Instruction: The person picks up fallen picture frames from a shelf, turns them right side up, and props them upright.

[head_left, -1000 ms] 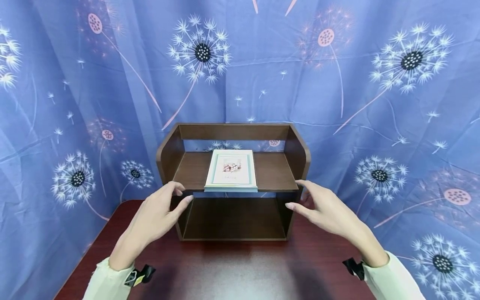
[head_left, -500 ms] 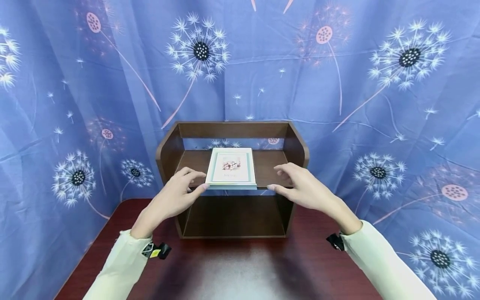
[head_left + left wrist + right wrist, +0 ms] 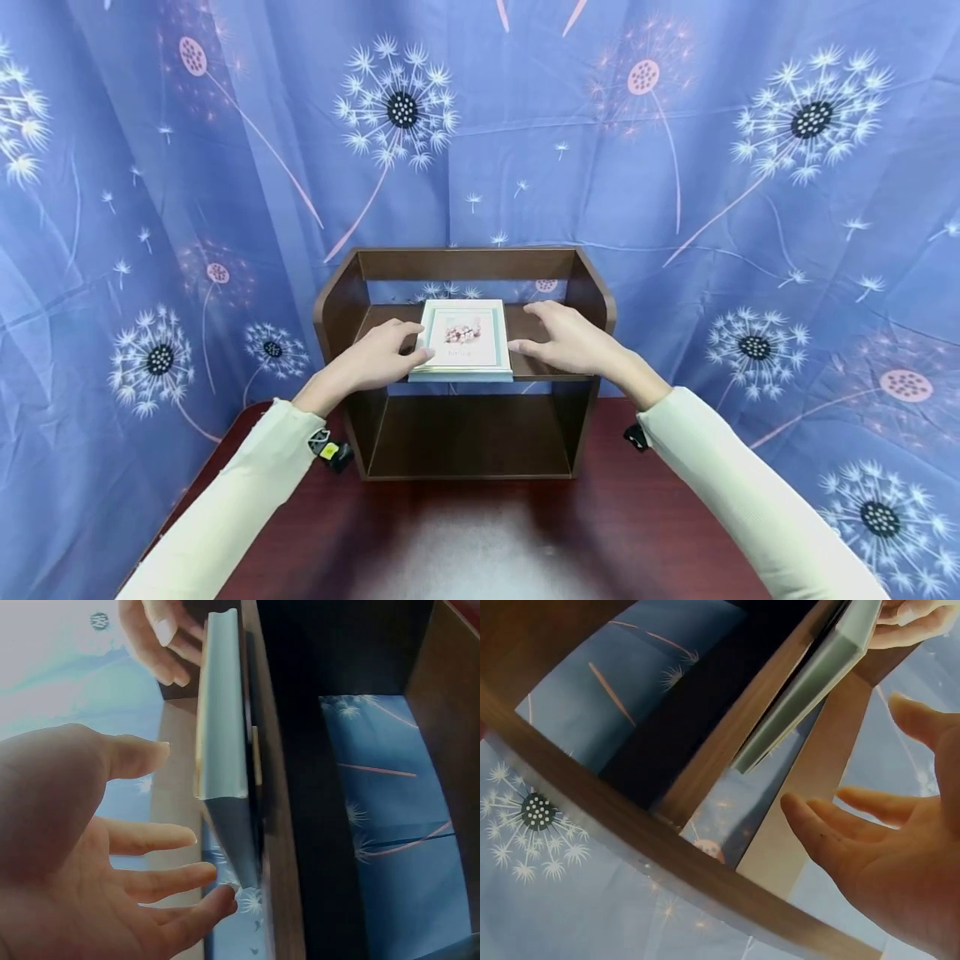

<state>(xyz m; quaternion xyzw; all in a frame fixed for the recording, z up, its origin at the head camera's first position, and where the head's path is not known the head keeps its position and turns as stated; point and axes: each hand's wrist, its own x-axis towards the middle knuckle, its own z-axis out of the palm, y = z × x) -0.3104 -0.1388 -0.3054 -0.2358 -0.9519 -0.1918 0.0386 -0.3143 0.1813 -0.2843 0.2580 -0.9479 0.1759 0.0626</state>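
Note:
A pale picture frame [image 3: 465,340] with a mint border and a small flower picture lies face up on the upper shelf of a dark brown desk shelf [image 3: 480,265]. My left hand [image 3: 378,354] is at its left edge, fingers extended and thumb near the front corner. On the other side my right hand [image 3: 573,337] hovers by the right edge, thumb and fingers apart. In the left wrist view, a gap shows between the fingers and the thick side of the picture frame [image 3: 223,712]. The right wrist view likewise has the hand [image 3: 900,847] spread, clear of the frame [image 3: 810,694].
The shelf stands on a dark red table [image 3: 480,533]; its lower compartment [image 3: 468,437] is below the frame. Raised side panels [image 3: 592,292] flank the upper shelf. A blue curtain [image 3: 510,83] with dandelion prints hangs behind and at both sides.
Both hands have moved inward and forward from the shelf's outer sides to the two edges of the picture frame. The frame stays in place on the shelf.

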